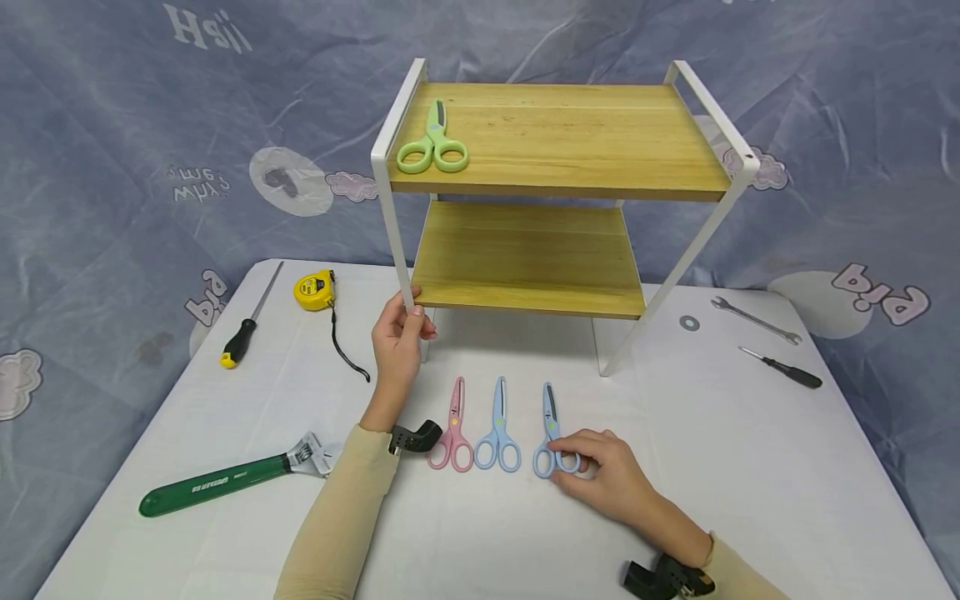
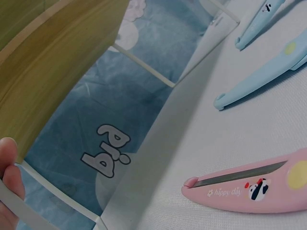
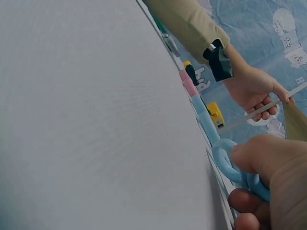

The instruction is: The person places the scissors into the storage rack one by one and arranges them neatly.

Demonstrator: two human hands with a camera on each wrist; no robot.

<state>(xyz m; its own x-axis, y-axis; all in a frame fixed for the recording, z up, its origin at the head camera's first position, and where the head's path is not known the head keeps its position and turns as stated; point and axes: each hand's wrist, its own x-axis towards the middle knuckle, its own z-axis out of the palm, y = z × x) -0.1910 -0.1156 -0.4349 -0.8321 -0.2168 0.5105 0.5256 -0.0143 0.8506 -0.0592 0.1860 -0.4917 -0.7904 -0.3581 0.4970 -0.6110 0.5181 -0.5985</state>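
My left hand (image 1: 398, 340) grips the left front leg of a two-tier shelf rack (image 1: 562, 142) with wooden boards and a white frame, at the lower board's corner. Green scissors (image 1: 435, 142) lie on the upper board at the left. In front of the rack, pink scissors (image 1: 455, 421) and light blue scissors (image 1: 498, 425) lie side by side, points away from me. To their right is a second pair of blue scissors (image 1: 551, 417), its handle loops pinched by my right hand (image 1: 611, 475). In the right wrist view, thumb and fingers close on the loops (image 3: 223, 155).
On the left lie a screwdriver (image 1: 243, 333), a yellow tape measure (image 1: 315, 290) with a black strap, and a green-handled adjustable wrench (image 1: 217, 485). At right are a washer (image 1: 689, 323), a spanner (image 1: 757, 321) and a small screwdriver (image 1: 787, 371). A printed blue-grey cloth (image 1: 112, 125) hangs behind.
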